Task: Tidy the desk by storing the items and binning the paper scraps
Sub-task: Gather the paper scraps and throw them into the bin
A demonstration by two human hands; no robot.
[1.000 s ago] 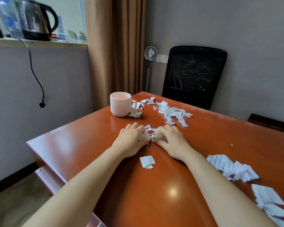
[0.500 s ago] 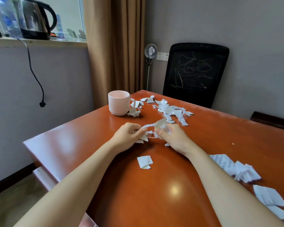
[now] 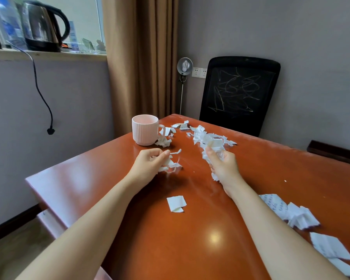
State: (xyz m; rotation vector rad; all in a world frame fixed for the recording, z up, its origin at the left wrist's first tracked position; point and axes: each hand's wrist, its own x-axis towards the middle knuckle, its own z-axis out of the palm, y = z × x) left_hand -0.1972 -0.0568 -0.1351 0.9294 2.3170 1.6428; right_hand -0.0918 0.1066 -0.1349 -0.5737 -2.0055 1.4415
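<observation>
Hands parted since half a second ago, each now taking its own share: scrap-gathering step.
Left hand [image 3: 150, 162] curls round left wad [image 3: 171, 165], frame centre; right hand [image 3: 223, 166] pinches right wad [image 3: 214, 147]. On desk [image 3: 190, 249]: pile [image 3: 206, 136] upper centre, piece [image 3: 176, 203] below, sheets [image 3: 299, 217] lower right, mug [image 3: 144, 130]. Next, I judge: carry both wads to a bin, none in view.

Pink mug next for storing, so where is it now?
In the head view the pink mug stands by the left edge of the desk near its far corner, beyond the left hand, with paper scraps beside its base.
</observation>
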